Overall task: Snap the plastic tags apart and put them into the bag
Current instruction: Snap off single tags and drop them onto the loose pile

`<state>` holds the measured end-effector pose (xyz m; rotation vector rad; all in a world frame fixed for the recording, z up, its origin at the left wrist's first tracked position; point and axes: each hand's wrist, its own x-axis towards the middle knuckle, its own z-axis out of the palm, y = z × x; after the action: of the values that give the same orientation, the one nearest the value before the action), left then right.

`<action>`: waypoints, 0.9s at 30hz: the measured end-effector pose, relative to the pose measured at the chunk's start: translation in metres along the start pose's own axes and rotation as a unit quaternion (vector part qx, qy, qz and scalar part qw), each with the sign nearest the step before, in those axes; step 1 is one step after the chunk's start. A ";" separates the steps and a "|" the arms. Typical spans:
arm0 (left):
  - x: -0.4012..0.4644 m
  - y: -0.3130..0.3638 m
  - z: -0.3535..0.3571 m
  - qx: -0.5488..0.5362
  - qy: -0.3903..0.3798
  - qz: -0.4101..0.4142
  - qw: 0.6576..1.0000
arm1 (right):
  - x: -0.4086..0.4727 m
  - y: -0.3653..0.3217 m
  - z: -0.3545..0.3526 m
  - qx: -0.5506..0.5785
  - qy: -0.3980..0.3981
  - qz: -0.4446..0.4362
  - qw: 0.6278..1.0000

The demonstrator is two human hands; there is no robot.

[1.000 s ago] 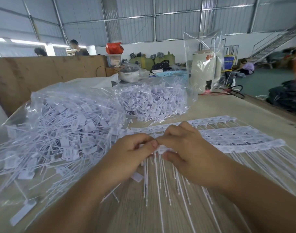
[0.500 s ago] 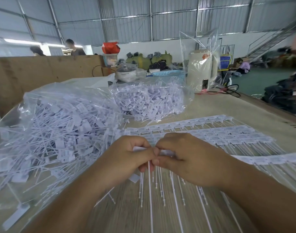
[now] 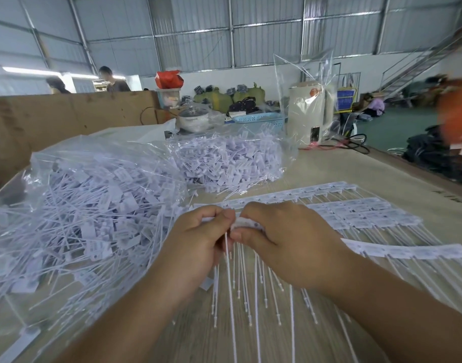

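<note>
My fingers (image 3: 226,218) are curled in at the middle of the frame, both hands meeting thumb to thumb over one strip of tags (image 3: 246,223). My left hand (image 3: 198,242) pinches the left end of the strip between thumb and bent forefinger, and my right hand (image 3: 285,239) pinches the strip just beside it, thumb under and fingers folded over the top. The two grips touch, with only a small white piece of the strip showing between them. Thin white tails (image 3: 240,279) hang down from the strip toward the bottom of the frame, over the wooden table (image 3: 342,169).

To the right of my hands more joined strips (image 3: 355,213) lie flat in rows on the table, and one strip (image 3: 413,251) runs out toward the right edge from behind my right wrist.

The big clear bag (image 3: 88,205) lies on the left side of the frame, heaped with loose tags, its near edge touching my left wrist. A second clear bag of tags (image 3: 229,163) sits behind it, upper middle.

Further back stand a pot (image 3: 193,119), a blue basket (image 3: 261,119) and a cream appliance under clear wrap (image 3: 309,111). A brown board (image 3: 67,113) stands at the upper left, with people behind it
</note>
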<state>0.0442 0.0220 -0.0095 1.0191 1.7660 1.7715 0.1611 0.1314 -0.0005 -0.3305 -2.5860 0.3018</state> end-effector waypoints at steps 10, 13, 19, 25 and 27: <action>-0.003 -0.001 0.005 -0.045 0.029 0.023 0.998 | 0.000 -0.003 0.005 0.021 0.040 0.016 0.999; -0.001 -0.002 0.004 -0.003 0.030 0.041 0.999 | 0.000 -0.003 0.005 0.014 0.046 0.017 0.999; -0.001 -0.004 0.007 0.125 0.083 0.105 0.983 | 0.000 -0.006 0.008 -0.026 0.050 0.018 0.998; -0.003 -0.006 0.008 0.194 0.133 0.153 0.960 | 0.001 -0.010 0.011 -0.052 0.075 0.022 0.996; 0.003 -0.006 -0.002 0.156 0.180 0.120 0.964 | 0.003 -0.007 0.007 -0.049 0.104 0.029 0.993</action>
<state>0.0396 0.0234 -0.0147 1.1288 2.2858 1.9634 0.1542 0.1247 -0.0033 -0.4492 -2.3934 0.1525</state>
